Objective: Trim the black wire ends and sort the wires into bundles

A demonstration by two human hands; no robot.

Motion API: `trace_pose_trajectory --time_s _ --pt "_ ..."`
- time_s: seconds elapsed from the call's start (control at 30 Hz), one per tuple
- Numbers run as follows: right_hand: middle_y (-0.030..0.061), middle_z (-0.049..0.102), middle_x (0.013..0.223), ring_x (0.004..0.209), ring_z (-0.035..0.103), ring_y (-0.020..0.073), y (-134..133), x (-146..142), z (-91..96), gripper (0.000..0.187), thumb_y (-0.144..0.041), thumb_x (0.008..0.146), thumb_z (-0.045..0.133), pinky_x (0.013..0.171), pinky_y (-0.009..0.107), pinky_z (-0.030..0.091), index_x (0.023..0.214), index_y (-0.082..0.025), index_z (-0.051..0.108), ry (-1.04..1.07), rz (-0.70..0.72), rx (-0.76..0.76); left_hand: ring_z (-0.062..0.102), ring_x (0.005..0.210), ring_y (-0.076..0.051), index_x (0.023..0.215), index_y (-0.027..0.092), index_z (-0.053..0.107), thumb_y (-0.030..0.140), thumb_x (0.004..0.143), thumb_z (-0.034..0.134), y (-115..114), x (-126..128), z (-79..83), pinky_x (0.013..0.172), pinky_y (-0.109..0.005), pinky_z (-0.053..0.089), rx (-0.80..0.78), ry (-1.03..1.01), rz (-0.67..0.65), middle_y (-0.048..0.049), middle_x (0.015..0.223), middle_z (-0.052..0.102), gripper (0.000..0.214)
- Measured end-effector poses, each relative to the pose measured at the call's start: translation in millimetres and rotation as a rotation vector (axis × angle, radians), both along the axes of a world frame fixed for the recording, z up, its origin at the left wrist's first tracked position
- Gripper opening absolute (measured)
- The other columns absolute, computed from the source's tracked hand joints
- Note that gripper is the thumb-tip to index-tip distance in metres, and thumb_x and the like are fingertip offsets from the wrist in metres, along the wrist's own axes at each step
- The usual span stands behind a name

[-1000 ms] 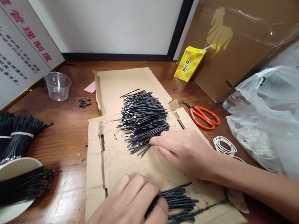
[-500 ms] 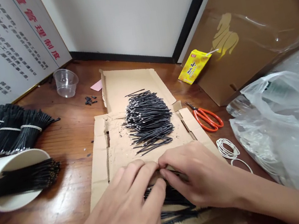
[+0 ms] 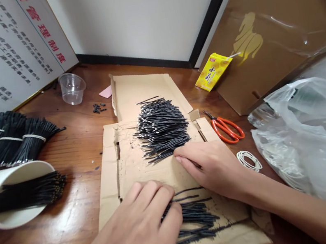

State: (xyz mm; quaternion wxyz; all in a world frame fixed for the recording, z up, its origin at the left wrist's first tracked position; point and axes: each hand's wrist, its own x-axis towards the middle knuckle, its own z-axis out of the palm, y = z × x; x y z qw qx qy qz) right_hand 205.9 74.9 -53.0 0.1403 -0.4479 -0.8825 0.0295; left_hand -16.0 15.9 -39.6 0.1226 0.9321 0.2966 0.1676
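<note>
My left hand (image 3: 150,220) is closed over the left ends of a small heap of black wires (image 3: 197,216) at the front of the flattened cardboard (image 3: 148,182). Its curled fingers hide what lies beneath them. Farther forward, my right hand (image 3: 213,167) pinches a thin black wire at the near edge of a larger pile of cut black wires (image 3: 162,128) with pale tips. Thumb and forefinger are together there, and the wire's end between them is mostly hidden.
Left of the cardboard lie a white cup (image 3: 29,167) with black wires and several banded bundles (image 3: 12,139). A clear cup (image 3: 73,89) stands behind. On the right are orange-handled scissors (image 3: 228,129), white bands (image 3: 249,161), a yellow drink carton (image 3: 213,72) and plastic bags (image 3: 309,135).
My right hand has moved forward, away from my left hand, to the near edge of the larger pile. More of the front wires show. My left hand stays almost in place.
</note>
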Motion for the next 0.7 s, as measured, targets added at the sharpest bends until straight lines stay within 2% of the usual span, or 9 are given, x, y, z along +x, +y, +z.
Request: trace_pose_trajectory --time_s 0.2,0.4,0.53,0.7 --pt "0.0046 0.069 0.078 0.069 0.060 0.0162 1.4 0.9 -0.5 0.024 -0.016 0.094 0.043 0.061 0.028 0.034 0.087 -0.017 0.067 0.015 -0.027 0.005 0.053 0.095 -0.025 0.107 0.013 0.063 0.010 0.097 0.038 -0.4 1.3 0.5 0.084 -0.040 0.047 0.025 -0.005 0.006 -0.0121 0.106 0.062 0.027" --pt "0.0027 0.066 0.068 0.060 0.057 0.0155 1.4 -2.7 2.1 0.022 -0.017 0.092 0.043 0.057 0.028 0.029 0.081 -0.017 0.062 -0.023 -0.099 -0.085 0.053 0.091 -0.025 0.104 0.013 0.062 0.009 0.094 0.037 1.8 1.1 -6.0 0.079 -0.039 0.047 0.090 -0.075 -0.018 -0.0117 0.101 0.062 0.027" --pt "0.0032 0.066 0.070 0.062 0.057 0.0157 -1.5 -2.9 3.3 0.023 -0.018 0.091 0.042 0.057 0.029 0.026 0.078 -0.018 0.061 -0.055 -0.084 -0.068 0.053 0.094 -0.025 0.104 0.013 0.062 0.008 0.095 0.039 1.8 1.0 -1.1 0.081 -0.040 0.046 0.013 0.018 -0.005 -0.0116 0.105 0.061 0.026" --pt "0.0026 0.064 0.067 0.059 0.054 0.0146 -5.8 -1.2 1.8 0.025 -0.016 0.091 0.043 0.056 0.030 0.022 0.073 -0.017 0.059 -0.098 -0.043 -0.024 0.053 0.089 -0.024 0.097 0.014 0.062 0.010 0.094 0.038 2.7 1.6 -5.8 0.079 -0.038 0.046 0.096 -0.059 -0.020 -0.0114 0.099 0.061 0.025"
